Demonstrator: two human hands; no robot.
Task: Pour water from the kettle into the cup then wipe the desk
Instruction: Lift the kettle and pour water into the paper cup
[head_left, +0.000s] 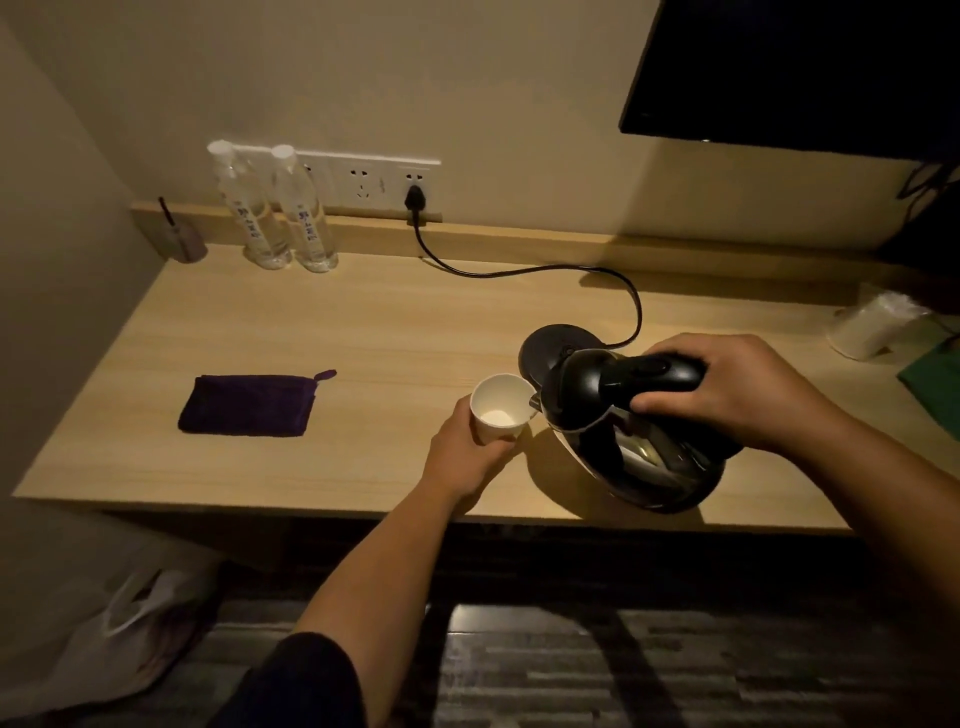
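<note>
A black and steel kettle (618, 441) is tilted to the left above the wooden desk (363, 332), its spout touching the rim of a white paper cup (501, 410). My right hand (737, 389) grips the kettle's black handle from above. My left hand (462, 452) wraps the cup's near side and holds it slightly tilted at the desk surface. Whether water is flowing is too dim to tell. A folded dark purple cloth (249, 405) lies flat on the desk, left of the cup.
The kettle's round black base (545, 348) sits behind the cup, its cord (519, 270) running to a wall socket (415, 192). Two water bottles (285, 213) stand at the back left beside a small cup (182, 239). Wrapped cups (872, 327) sit at far right. A TV (805, 67) hangs above.
</note>
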